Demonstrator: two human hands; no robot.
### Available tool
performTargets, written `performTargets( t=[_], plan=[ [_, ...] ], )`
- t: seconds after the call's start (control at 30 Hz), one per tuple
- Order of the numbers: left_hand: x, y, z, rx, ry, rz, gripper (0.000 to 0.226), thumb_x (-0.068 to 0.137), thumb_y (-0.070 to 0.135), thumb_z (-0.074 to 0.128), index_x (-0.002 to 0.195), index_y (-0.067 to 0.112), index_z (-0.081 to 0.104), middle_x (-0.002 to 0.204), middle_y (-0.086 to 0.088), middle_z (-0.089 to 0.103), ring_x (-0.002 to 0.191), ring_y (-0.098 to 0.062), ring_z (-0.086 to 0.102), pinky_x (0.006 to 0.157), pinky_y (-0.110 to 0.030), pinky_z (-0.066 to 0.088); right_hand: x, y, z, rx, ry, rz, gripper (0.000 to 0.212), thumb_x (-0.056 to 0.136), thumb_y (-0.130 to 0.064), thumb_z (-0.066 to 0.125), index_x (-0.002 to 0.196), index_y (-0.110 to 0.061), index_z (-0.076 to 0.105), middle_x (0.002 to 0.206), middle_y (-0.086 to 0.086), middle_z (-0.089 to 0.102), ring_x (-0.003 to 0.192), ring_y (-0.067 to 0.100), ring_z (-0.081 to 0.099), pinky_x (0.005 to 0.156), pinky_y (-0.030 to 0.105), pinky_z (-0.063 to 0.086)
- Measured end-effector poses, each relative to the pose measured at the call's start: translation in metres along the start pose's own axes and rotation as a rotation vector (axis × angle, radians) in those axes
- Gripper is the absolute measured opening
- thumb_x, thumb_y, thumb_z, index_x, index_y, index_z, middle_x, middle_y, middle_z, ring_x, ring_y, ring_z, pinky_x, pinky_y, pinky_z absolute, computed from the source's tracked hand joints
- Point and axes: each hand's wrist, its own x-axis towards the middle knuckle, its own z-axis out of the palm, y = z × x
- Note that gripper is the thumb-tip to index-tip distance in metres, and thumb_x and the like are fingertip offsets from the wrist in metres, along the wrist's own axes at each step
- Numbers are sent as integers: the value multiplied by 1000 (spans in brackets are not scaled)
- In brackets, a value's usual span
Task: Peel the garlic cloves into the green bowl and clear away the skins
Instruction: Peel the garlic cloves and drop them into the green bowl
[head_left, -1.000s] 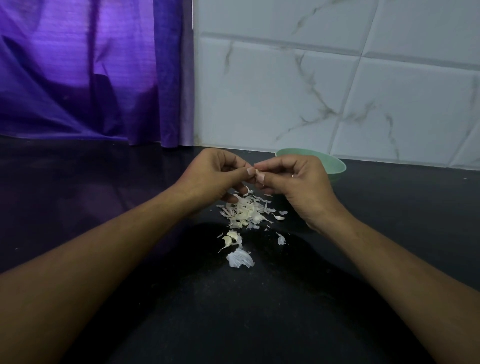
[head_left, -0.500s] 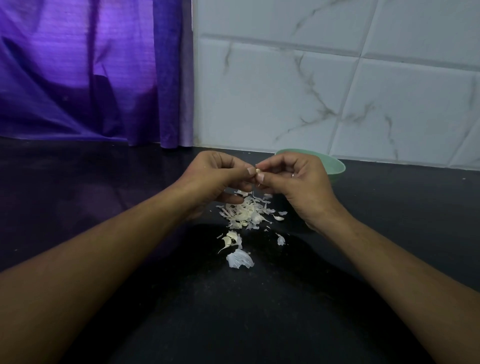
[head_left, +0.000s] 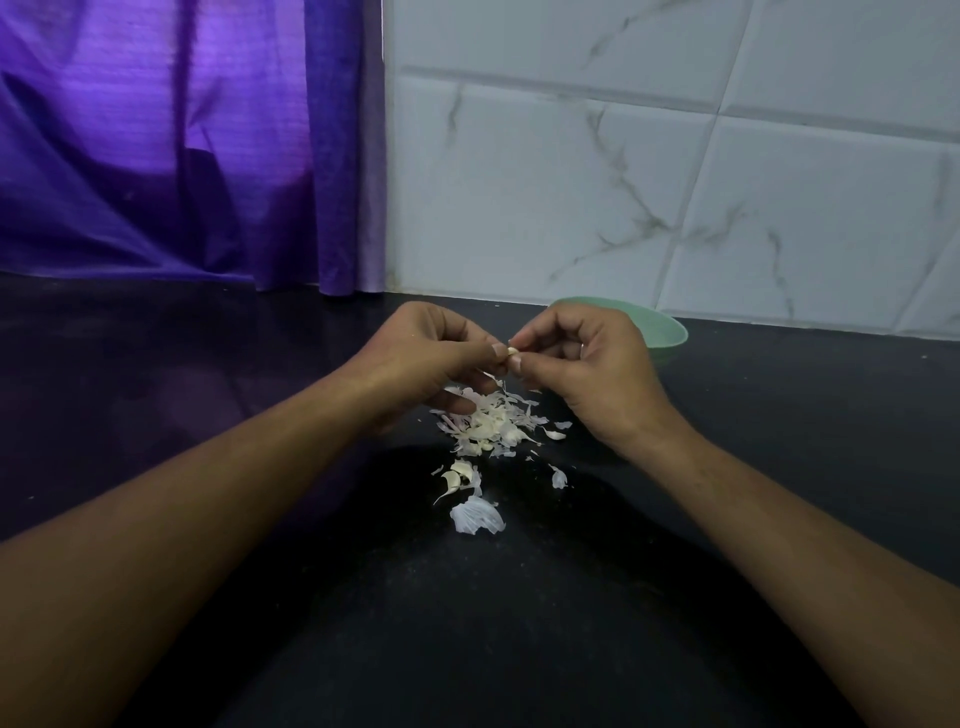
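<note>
Papery skin (head_left: 500, 383) now dangles from the garlic clove (head_left: 512, 352) that left hand (head_left: 431, 353) and right hand (head_left: 587, 364) still pinch. Probably nearly bare, it should soon reach the far-right green bowl (head_left: 670, 332).

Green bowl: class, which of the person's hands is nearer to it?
Right. The right hand sits directly in front of the green bowl, hiding part of its rim; the left hand is farther left, pinching the garlic clove with it.

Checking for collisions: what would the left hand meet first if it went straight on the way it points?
The left hand would meet the garlic clove it pinches, then likely the right hand just beyond.
</note>
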Motion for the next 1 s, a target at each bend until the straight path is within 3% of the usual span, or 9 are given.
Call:
performTargets(
  t=[0.07, 0.13, 0.3, 0.47, 0.63, 0.73, 0.87, 1.0],
  plan=[
    [0, -1, 2, 3, 12, 1, 12, 94, 10, 73, 96, -2, 75, 100, -21, 77, 84, -19, 72, 63, -32, 61, 0, 0, 1, -21, -5, -1, 13, 83, 4, 80, 86, -6, 74, 77, 16, 75, 66, 20, 70, 62, 30, 58],
    [0, -1, 4, 13, 33, 8, 10, 93, 9, 73, 90, 0, 76, 98, -24, 76, 83, -20, 72, 66, -34, 61, 0, 0, 2, -33, -9, -3, 12, 83, 2, 82, 86, -7, 74, 77, 16, 75, 67, 21, 71, 62, 27, 58],
    [1, -2, 6, 35, 83, 32, 10, 90, 6, 74, 88, -4, 75, 92, -22, 76, 81, -23, 73, 78, -47, 61, 0, 2, 3, 3, -7, 11, 12, 83, -1, 83, 86, -8, 74, 78, 16, 75, 76, 40, 74, 71, 44, 62],
    [3, -5, 8, 32, 111, 59, 9, 89, 7, 75, 84, 0, 75, 89, -22, 76, 79, -24, 72, 75, -45, 60, 1, 2, 2, 67, -20, 39, 13, 83, 2, 82, 88, -6, 74, 81, 21, 75, 73, 32, 72, 74, 48, 61],
    [5, -6, 6, 51, 114, 73, 10, 91, 11, 74, 86, 2, 74, 90, -20, 76, 80, -23, 73, 72, -45, 63, 0, 1, 4, 205, -10, 86, 15, 83, 4, 80, 94, -1, 72, 87, 24, 75, 73, 25, 71, 69, 34, 61],
    [5, -7, 6, 84, 96, 76, 13, 91, 17, 76, 86, 5, 75, 88, -15, 77, 82, -23, 76, 71, -44, 64, -1, -1, 4, 289, 9, 119, 15, 83, 3, 80, 95, -3, 72, 81, 13, 73, 69, 17, 69, 62, 24, 59],
    [8, -9, 1, 209, 147, 105, 12, 90, 17, 72, 82, 9, 75, 79, -10, 77, 79, -23, 77, 68, -44, 66, -1, -3, 3, 386, 18, 152, 14, 86, 3, 76, 97, -4, 71, 87, 12, 72, 77, 17, 70, 70, 35, 63],
    [8, -14, -6, 323, 167, 116, 13, 91, 15, 67, 82, 12, 75, 76, -9, 77, 76, -28, 77, 67, -47, 66, 2, -6, -1, 449, 36, 163, 13, 91, 2, 72, 102, -3, 68, 90, 12, 70, 80, 20, 70, 72, 38, 64]
  ],
)
